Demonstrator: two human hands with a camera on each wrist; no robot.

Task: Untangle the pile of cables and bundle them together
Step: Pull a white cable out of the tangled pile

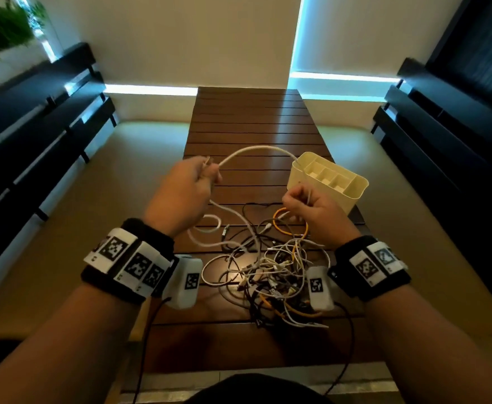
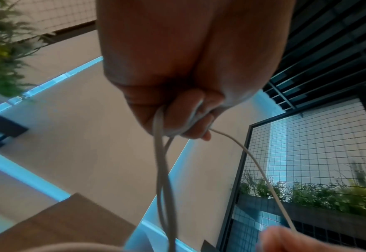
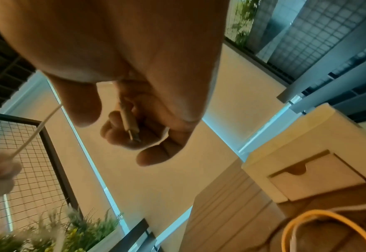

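A tangled pile of white, black and orange cables (image 1: 271, 266) lies on the near part of the slatted wooden table (image 1: 247, 121). Above it, one white cable (image 1: 256, 147) arcs through the air between my two hands. My left hand (image 1: 209, 173) grips several gathered loops of the white cable (image 2: 164, 170) in a closed fist (image 2: 177, 117). My right hand (image 1: 300, 196) pinches the far end of the cable, and its plug (image 3: 130, 126) lies inside the curled fingers (image 3: 121, 136). Both hands hover over the table, clear of the pile.
A cream divided organizer box (image 1: 329, 182) stands just beyond my right hand, also near in the right wrist view (image 3: 307, 153). An orange cable loop (image 3: 307, 220) lies under the right hand. Dark slatted benches (image 1: 34, 118) flank the table on both sides.
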